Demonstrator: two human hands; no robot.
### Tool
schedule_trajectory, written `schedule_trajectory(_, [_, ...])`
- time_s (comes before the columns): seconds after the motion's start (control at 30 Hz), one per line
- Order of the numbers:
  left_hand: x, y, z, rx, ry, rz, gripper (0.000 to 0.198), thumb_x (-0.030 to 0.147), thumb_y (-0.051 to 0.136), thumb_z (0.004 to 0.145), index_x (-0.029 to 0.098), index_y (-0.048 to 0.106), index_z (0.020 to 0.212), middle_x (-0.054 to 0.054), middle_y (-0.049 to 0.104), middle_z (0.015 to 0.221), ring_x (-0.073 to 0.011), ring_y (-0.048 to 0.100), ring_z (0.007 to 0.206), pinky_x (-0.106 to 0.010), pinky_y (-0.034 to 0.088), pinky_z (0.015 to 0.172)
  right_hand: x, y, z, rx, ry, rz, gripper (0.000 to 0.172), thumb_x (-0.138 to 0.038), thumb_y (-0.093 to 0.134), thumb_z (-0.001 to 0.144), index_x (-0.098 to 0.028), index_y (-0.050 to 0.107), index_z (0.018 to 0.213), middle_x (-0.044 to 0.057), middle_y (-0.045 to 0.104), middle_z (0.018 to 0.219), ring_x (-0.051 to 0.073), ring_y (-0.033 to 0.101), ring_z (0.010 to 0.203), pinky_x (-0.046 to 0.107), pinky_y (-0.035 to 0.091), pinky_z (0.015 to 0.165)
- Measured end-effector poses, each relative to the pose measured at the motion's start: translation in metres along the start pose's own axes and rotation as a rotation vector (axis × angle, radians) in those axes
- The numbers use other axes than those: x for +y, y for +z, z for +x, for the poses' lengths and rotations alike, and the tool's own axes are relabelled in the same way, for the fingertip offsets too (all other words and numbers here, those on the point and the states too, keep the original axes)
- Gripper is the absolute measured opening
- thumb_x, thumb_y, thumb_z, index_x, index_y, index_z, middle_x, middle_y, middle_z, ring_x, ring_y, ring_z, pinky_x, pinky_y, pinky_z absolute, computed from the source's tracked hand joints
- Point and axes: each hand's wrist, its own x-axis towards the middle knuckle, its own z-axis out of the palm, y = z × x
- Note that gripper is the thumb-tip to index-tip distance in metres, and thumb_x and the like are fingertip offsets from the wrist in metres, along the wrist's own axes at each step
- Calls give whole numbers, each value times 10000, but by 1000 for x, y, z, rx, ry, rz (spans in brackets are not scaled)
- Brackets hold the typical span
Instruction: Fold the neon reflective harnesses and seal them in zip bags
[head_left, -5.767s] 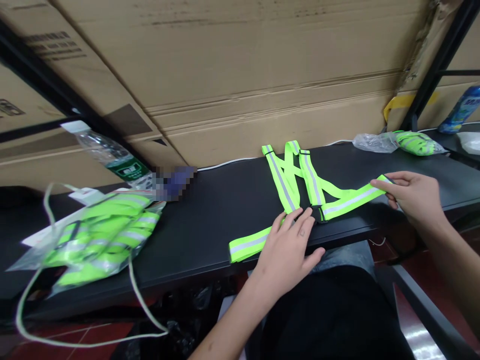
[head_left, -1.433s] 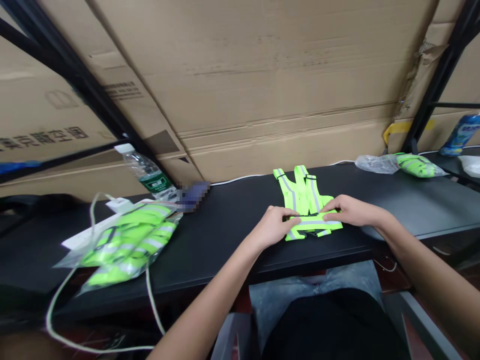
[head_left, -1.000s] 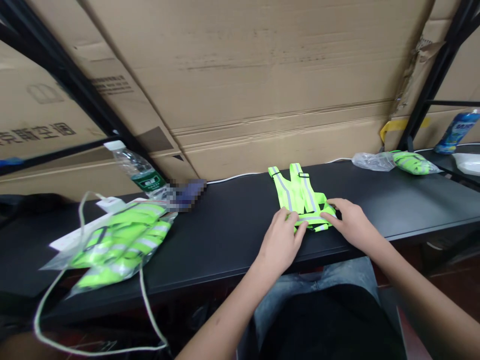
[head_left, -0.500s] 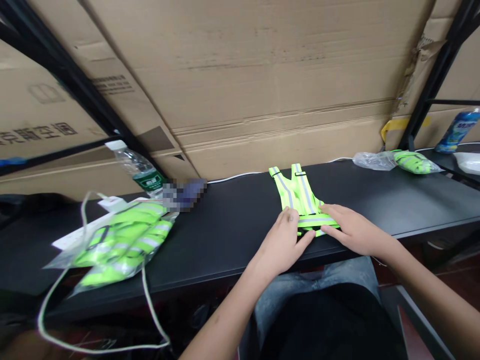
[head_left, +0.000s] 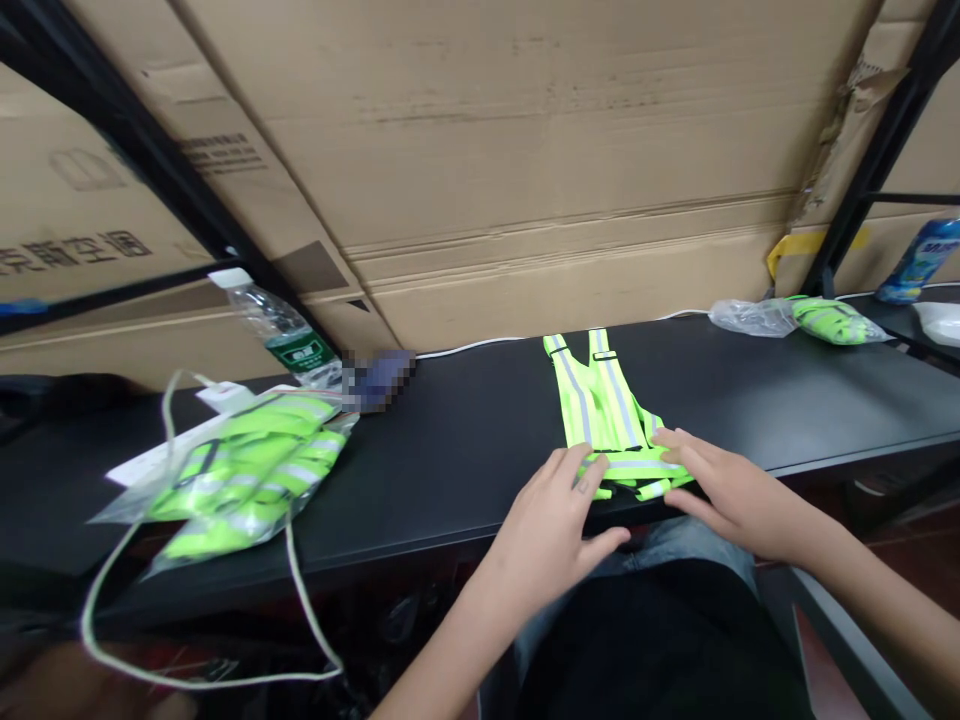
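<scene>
A neon-yellow reflective vest with silver stripes lies on the black tabletop, its two shoulder straps pointing away from me. Its waist belt runs crosswise at the near edge. My left hand rests at the belt's left end, fingers outstretched and thumb apart. At the right end, my right hand touches the belt and vest side with spread fingers. Black buckle parts show below the belt, partly hidden by the hands.
Bagged neon vests lie at the left beside a looping white cable and a tilted water bottle. Another bagged vest and a blue bottle are at the right. Cardboard stands behind the table.
The vest's lower part and belt have come nearer to me, and the vest looks longer and flatter. Both hands have moved toward me, with the left thumb now away from the belt.
</scene>
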Motion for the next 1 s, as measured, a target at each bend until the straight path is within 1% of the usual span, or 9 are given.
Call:
schedule_trajectory(0.13, [1, 2, -15, 105, 102, 18, 289, 209, 545, 979, 174, 546, 1266, -114, 660, 1212, -258, 635, 1054, -402, 568, 882, -5, 5, -11, 92, -164, -56, 468, -401, 512, 1002, -137, 501, 1387, 184, 628, 1359, 318, 556, 1321, 531, 524, 1044])
schedule_trajectory(0.23, [-1, -2, -12, 106, 106, -63, 230, 225, 524, 1000, 174, 566, 1219, -83, 693, 1110, -228, 648, 977, -365, 561, 844, 0, 3, -8, 94, -210, -55, 361, -308, 425, 1039, -124, 524, 1334, 167, 673, 1277, 286, 606, 1245, 491, 539, 1008])
schedule_trajectory(0.33, [-5, -7, -1, 36, -11, -217, 187, 295, 493, 1022, 207, 599, 1148, -52, 688, 1056, -217, 626, 995, -353, 536, 871, 6, -8, 7, 11, -137, -2, 298, -347, 389, 1051, -162, 609, 1130, 124, 705, 1085, 271, 646, 1053, 458, 549, 894])
schedule_trajectory(0.47, [-11, -9, 15, -20, -194, -406, 252, 389, 405, 1049, 247, 610, 1082, -43, 640, 1115, -218, 549, 1120, -376, 476, 996, 14, -20, 34, -132, -13, 172, 396, -409, 292, 1068, -213, 541, 831, 44, 597, 847, 207, 557, 813, 384, 500, 769])
schedule_trajectory(0.6, [-24, -3, 29, -29, -311, -369, 356, 468, 337, 1044, 243, 609, 1004, -67, 550, 1241, -255, 456, 1217, -472, 399, 1081, 26, -19, 57, -152, 16, 298, 442, -448, 272, 1065, -220, 511, 772, 35, 562, 839, 211, 527, 857, 385, 467, 830])
schedule_trajectory(0.73, [-37, 7, 40, -88, -383, -221, 493, 478, 220, 1051, 235, 644, 983, -94, 444, 1398, -312, 393, 1317, -554, 349, 1083, 34, -8, 73, -176, 29, 182, 479, -397, 256, 1057, -207, 563, 741, 60, 576, 861, 224, 533, 872, 424, 446, 871])
schedule_trajectory(0.87, [-36, 15, 45, 10, -423, -49, 439, 443, 331, 1031, 194, 492, 1355, -153, 501, 1337, -318, 480, 1221, -515, 405, 1019, 27, 9, 74, -26, 154, -3, 363, -433, 351, 1022, -184, 611, 974, 118, 593, 1012, 262, 571, 923, 443, 472, 844])
schedule_trajectory(0.93, [-32, 17, 46, 88, -468, 62, 453, 466, 417, 1002, 123, 540, 1272, -180, 567, 1205, -331, 528, 1106, -494, 449, 944, 18, 17, 69, 106, 257, -64, 358, -468, 391, 1007, -173, 578, 1085, 145, 596, 1051, 282, 602, 926, 425, 496, 784])
schedule_trajectory(1.0, [-29, 18, 46, 124, -427, 124, 380, 446, 428, 1003, 132, 623, 1091, -159, 620, 1021, -313, 557, 987, -462, 472, 882, 9, 23, 62, 191, 357, -107, 362, -505, 409, 1000, -186, 573, 1051, 136, 620, 983, 287, 627, 870, 398, 505, 702])
